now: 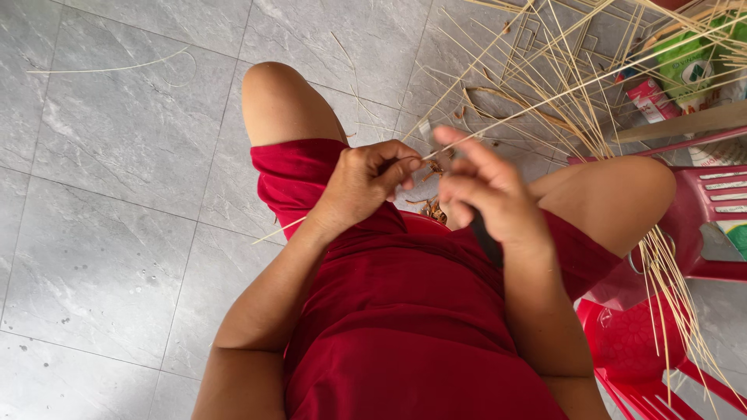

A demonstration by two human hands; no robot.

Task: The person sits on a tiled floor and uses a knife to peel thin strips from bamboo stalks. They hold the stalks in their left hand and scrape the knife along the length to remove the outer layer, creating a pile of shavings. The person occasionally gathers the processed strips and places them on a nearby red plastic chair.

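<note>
My left hand (366, 183) is closed around a thin pale bamboo strip (545, 97) that runs up and to the right, with its short tail sticking out below the wrist. Beside it, my right hand (482, 190) is blurred, fingers curled over a dark handle (489, 241) of a tool held against my lap; the tool's blade is hidden. Both hands hover above my knees, over red shorts (389, 327).
A spread of many pale bamboo strips (568, 70) lies on the grey tiled floor (117, 194) ahead and right. Red plastic stools (708, 225) stand at the right. Green and red packages (685, 66) sit top right. Brown shavings (434, 210) lie between my knees.
</note>
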